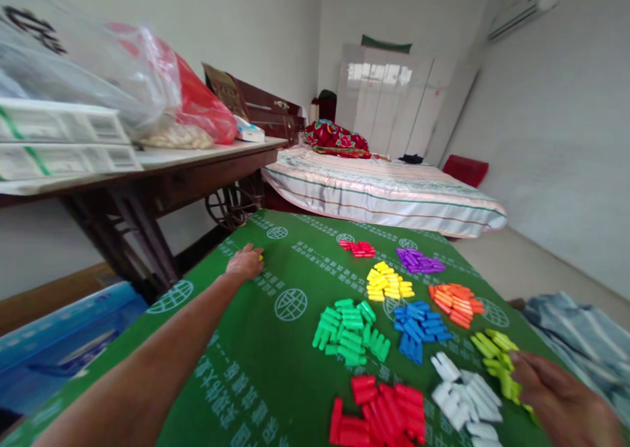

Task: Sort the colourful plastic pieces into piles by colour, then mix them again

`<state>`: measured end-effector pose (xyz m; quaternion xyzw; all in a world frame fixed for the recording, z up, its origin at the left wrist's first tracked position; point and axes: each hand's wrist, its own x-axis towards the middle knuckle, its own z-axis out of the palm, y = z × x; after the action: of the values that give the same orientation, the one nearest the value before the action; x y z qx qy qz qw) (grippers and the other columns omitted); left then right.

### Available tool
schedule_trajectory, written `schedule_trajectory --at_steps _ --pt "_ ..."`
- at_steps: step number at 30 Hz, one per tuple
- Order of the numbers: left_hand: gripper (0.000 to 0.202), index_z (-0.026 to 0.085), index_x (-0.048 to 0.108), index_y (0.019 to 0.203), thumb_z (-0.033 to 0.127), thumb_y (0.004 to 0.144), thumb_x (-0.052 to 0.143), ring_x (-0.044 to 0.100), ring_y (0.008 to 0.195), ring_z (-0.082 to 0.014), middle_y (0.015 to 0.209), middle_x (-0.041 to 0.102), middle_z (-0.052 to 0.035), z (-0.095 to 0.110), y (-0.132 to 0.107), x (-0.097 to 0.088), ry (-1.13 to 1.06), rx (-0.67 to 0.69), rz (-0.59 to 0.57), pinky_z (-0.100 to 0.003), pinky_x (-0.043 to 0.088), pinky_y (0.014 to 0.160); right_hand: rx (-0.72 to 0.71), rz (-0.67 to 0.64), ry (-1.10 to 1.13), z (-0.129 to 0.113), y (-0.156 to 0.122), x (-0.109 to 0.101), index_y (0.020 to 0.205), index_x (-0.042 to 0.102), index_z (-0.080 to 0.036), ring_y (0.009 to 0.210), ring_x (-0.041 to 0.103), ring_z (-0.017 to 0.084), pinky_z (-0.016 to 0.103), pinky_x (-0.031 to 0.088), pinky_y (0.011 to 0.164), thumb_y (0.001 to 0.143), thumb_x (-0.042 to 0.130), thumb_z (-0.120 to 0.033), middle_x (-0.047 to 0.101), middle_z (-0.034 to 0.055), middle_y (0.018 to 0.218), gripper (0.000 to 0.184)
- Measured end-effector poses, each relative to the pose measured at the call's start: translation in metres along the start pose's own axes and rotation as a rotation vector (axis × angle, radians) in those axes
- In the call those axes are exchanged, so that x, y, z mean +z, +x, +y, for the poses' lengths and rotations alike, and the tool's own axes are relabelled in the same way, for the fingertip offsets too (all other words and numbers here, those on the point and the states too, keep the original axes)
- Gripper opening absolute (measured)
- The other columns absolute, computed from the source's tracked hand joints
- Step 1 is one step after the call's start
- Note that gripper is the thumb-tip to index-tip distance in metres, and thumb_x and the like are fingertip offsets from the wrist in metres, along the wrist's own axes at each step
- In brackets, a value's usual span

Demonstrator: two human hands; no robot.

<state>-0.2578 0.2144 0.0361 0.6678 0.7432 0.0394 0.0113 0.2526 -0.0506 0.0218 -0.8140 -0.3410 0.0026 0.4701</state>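
Observation:
My left hand (245, 263) is stretched out over the far left part of the green board (231, 342), its fingers curled down. A small yellow plastic piece (260, 258) shows at its fingertips, mostly hidden by the hand. At the right edge my right hand (561, 394) is smeared by motion, its fingertips at a pile of lime-green plastic pieces (499, 355). Close to it lie white pieces (462, 394). Other small tube-like pieces lie sorted by colour: red pieces (388, 411), green pieces (349, 329), blue pieces (418, 325), yellow pieces (386, 281) and orange pieces (455, 302).
Purple pieces (419, 261) and a smaller red pile (357, 249) lie farther back. A table with boxes (63, 138) and plastic bags (197, 92) stands left, above a blue bin (73, 342). Beyond is a bed (384, 191); folded cloth (581, 335) lies at right.

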Motion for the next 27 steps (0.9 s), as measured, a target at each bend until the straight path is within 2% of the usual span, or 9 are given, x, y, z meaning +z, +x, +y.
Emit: schedule_trajectory --at_steps 4,7,9,11,14,17,21,24,27 --pt "0.037 0.018 0.066 0.108 0.023 0.075 0.048 0.061 0.105 -0.0276 0.117 0.063 -0.0143 0.004 0.005 -0.004 0.005 0.041 -0.041 -0.034 0.048 0.086 0.121 -0.18 0.166 -0.025 -0.026 0.024 0.07 0.072 -0.023 0.049 0.058 0.023 0.037 0.046 0.052 0.055 0.061 -0.056 0.067 0.0048 0.06 0.039" --pt "0.03 0.018 0.068 0.096 0.026 0.076 0.048 0.063 0.097 -0.0269 0.1 0.069 -0.0119 0.013 -0.005 -0.011 0.005 0.081 -0.036 -0.032 0.049 0.08 0.089 -0.195 0.287 -0.044 -0.034 0.039 0.077 0.072 -0.017 0.048 0.056 0.019 0.031 0.046 0.05 0.062 0.063 -0.057 0.064 0.0019 0.054 0.043" --pt "0.026 0.02 0.068 0.09 0.03 0.077 0.048 0.064 0.091 -0.0249 0.091 0.07 -0.0083 0.028 -0.013 -0.016 -0.014 0.133 -0.03 -0.03 0.048 0.076 0.077 -0.189 0.35 -0.055 -0.035 0.046 0.08 0.072 -0.016 0.049 0.055 0.017 0.029 0.046 0.05 0.065 0.065 -0.055 0.064 0.0011 0.055 0.043" --pt "0.024 0.021 0.067 0.088 0.033 0.077 0.05 0.064 0.088 -0.0216 0.089 0.071 -0.0051 0.053 -0.021 -0.021 -0.052 0.22 -0.017 -0.027 0.047 0.075 0.07 -0.181 0.416 -0.064 -0.036 0.051 0.078 0.071 -0.015 0.046 0.053 0.016 0.027 0.045 0.047 0.067 0.064 -0.055 0.063 0.0009 0.054 0.042" --pt "0.025 0.021 0.068 0.09 0.037 0.078 0.053 0.064 0.087 -0.0183 0.092 0.071 -0.0036 0.105 -0.032 -0.025 -0.122 0.369 -0.001 -0.024 0.045 0.074 0.076 -0.157 0.494 -0.064 -0.04 0.061 0.072 0.069 -0.015 0.043 0.051 0.014 0.026 0.043 0.044 0.067 0.065 -0.057 0.059 0.0001 0.05 0.043" --pt "0.03 0.022 0.068 0.093 0.043 0.078 0.055 0.064 0.084 -0.017 0.09 0.071 -0.0026 0.165 -0.041 -0.025 -0.181 0.482 -0.012 -0.023 0.044 0.071 0.128 -0.13 0.534 -0.052 -0.043 0.07 0.075 0.069 -0.014 0.043 0.05 0.014 0.026 0.044 0.043 0.066 0.066 -0.058 0.06 0.0001 0.052 0.045" --pt "0.031 0.019 0.069 0.089 0.045 0.077 0.057 0.064 0.085 -0.0189 0.09 0.071 -0.0058 0.235 -0.045 -0.016 -0.209 0.535 -0.048 -0.025 0.045 0.07 0.165 -0.08 0.535 -0.035 -0.039 0.072 0.082 0.069 -0.014 0.045 0.05 0.013 0.025 0.044 0.044 0.068 0.065 -0.059 0.061 -0.0002 0.056 0.047" --pt "0.031 0.017 0.069 0.087 0.043 0.078 0.056 0.066 0.085 -0.0208 0.088 0.071 -0.0093 0.27 -0.044 -0.004 -0.212 0.509 -0.078 -0.026 0.046 0.069 0.182 -0.053 0.544 -0.029 -0.034 0.07 0.082 0.068 -0.014 0.045 0.049 0.012 0.024 0.043 0.044 0.069 0.065 -0.058 0.061 -0.0012 0.057 0.047" --pt "0.033 0.015 0.069 0.09 0.043 0.079 0.056 0.066 0.091 -0.0233 0.093 0.071 -0.0136 0.289 -0.043 0.009 -0.203 0.475 -0.093 -0.028 0.047 0.071 0.19 -0.039 0.561 -0.028 -0.031 0.07 0.083 0.068 -0.014 0.044 0.048 0.012 0.024 0.043 0.043 0.07 0.065 -0.056 0.06 -0.0018 0.056 0.044"
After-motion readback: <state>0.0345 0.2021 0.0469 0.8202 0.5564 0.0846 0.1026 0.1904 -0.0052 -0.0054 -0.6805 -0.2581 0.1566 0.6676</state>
